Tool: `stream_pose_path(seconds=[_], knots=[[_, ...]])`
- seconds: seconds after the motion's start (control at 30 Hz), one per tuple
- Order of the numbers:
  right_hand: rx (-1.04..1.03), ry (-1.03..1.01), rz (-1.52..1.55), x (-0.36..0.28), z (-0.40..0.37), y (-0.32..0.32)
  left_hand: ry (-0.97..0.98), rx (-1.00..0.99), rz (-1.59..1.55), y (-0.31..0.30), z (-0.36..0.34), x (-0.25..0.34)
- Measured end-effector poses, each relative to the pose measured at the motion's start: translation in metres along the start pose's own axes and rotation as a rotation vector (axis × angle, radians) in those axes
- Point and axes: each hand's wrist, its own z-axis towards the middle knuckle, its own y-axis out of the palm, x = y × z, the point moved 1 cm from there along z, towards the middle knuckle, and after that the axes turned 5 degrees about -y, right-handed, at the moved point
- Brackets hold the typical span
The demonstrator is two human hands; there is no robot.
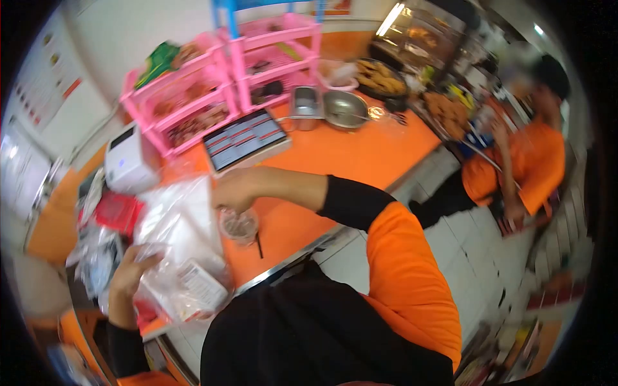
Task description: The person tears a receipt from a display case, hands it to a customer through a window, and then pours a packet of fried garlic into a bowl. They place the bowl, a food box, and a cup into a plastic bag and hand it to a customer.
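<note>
My left hand [133, 269] is closed on the edge of a clear plastic bag [168, 283] at the table's left front. In or under the film lies a white packet with printed text [203, 284]. My right hand [234, 191] is over the rim of a clear plastic tub [239, 228], fingers bent down towards it. Whatever those fingers hold, if anything, is hidden. Between the hands lies a stack of white plastic bags [177, 209]. Beside the tub is a thin dark stick [259, 246].
On the orange table [335, 161] stand a tablet [248, 138], a white printer [131, 157], pink racks [187, 96], a metal bowl [344, 109] and a steel container [306, 106]. A person in orange [524, 164] is at the right, near trays of fried food [445, 114].
</note>
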Motion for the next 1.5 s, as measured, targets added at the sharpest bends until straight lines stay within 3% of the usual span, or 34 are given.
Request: stream_pose_path(seconds=[0.1, 0.13, 0.27, 0.4, 0.43, 0.5, 0.6, 0.67, 0.7, 0.77, 0.87, 0.9, 0.93, 1.0, 1.1, 1.2, 1.23, 1.33, 1.5], knots=[[-0.052, 0.039, 0.117, 0.022, -0.014, -0.002, 0.111, 0.036, -0.271, 0.001, -0.010, 0.022], [-0.020, 0.058, 0.168, 0.029, -0.025, -0.005, 0.132, -0.054, -0.277, 0.000, -0.010, 0.032], [0.072, 0.173, 0.413, 0.046, -0.091, -0.020, 0.382, 0.026, -0.134, 0.021, -0.016, 0.073], [0.225, 0.393, 0.458, 0.077, -0.139, 0.000, 0.522, 0.158, -0.189, 0.064, -0.014, 0.119], [0.298, 0.449, 0.500, 0.083, -0.148, 0.007, 0.562, 0.053, -0.135, 0.074, -0.013, 0.134], [0.445, 0.566, 0.575, 0.093, -0.165, 0.026, 0.517, 0.059, -0.160, 0.077, 0.012, 0.138], [0.607, 0.673, 1.025, 0.124, -0.177, 0.062, 0.504, 0.027, -0.210, 0.100, 0.034, 0.154], [0.738, 0.614, 1.360, 0.139, -0.188, 0.079, 0.489, 0.004, -0.366, 0.118, 0.055, 0.154], [0.768, 0.577, 1.502, 0.148, -0.192, 0.086, 0.479, 0.141, -0.439, 0.138, 0.063, 0.160], [0.856, 0.706, 1.405, 0.125, -0.206, 0.062, 0.497, 0.106, -0.420, 0.155, 0.069, 0.176], [0.968, 0.356, 1.405, 0.124, -0.210, 0.063, 0.624, 0.276, -0.225, 0.188, 0.073, 0.194], [0.944, 0.321, 1.241, 0.134, -0.211, 0.068, 0.655, 0.370, -0.168, 0.195, 0.074, 0.194], [0.974, 0.235, 1.307, 0.136, -0.212, 0.064, 0.715, 0.280, -0.137, 0.200, 0.077, 0.195], [1.038, 0.094, 1.448, 0.140, -0.221, 0.056, 0.637, 0.160, -0.202, 0.219, 0.069, 0.206], [1.034, -0.095, 1.530, 0.137, -0.234, 0.036, 0.541, 0.133, -0.328, 0.233, 0.084, 0.201], [1.028, -0.072, 1.445, 0.137, -0.229, 0.028, 0.510, 0.120, -0.250, 0.244, 0.095, 0.205], [1.094, -0.102, 1.197, 0.140, -0.221, 0.030, 0.509, 0.121, -0.190, 0.247, 0.097, 0.207], [1.118, -0.092, 0.890, 0.123, -0.210, 0.027, 0.481, 0.124, -0.114, 0.266, 0.094, 0.224], [1.086, 0.118, 0.521, 0.106, -0.205, 0.023, 0.445, 0.132, 0.015, 0.277, 0.105, 0.227]])
